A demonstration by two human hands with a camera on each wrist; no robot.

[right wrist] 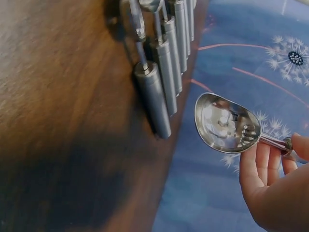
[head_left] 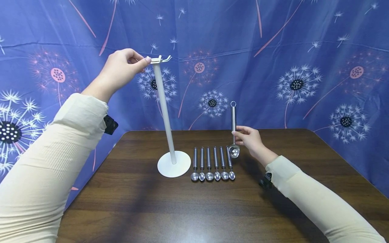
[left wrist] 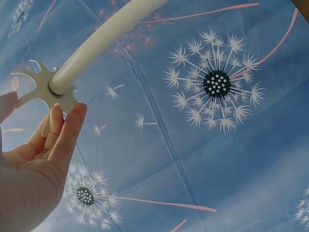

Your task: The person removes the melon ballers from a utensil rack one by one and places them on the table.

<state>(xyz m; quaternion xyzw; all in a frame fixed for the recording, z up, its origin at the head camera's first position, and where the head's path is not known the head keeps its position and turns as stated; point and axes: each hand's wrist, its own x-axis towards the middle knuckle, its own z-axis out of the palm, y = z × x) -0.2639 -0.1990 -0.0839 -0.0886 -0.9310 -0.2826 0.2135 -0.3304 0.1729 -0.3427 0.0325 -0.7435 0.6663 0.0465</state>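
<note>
A white stand [head_left: 165, 108] rises from a round base on the table, with a top of curved hooks [left wrist: 42, 83]. My left hand [head_left: 121, 69] pinches one of these hooks between thumb and fingers. In my right hand [head_left: 250, 139] is a metal ice cream scoop [head_left: 234, 151], held upright above the table by the lower part of its handle. Its bowl points down and its ring end is up. The hollow side of the bowl [right wrist: 224, 123] faces the right wrist camera. Several more metal scoops [head_left: 209, 162] lie side by side between the stand and my right hand.
The brown wooden table [head_left: 182, 209] has its far edge against a blue dandelion-print cloth [head_left: 243, 81]. The stand's base [head_left: 165, 170] is left of the row of scoops. Dark wrist devices are on both sleeves.
</note>
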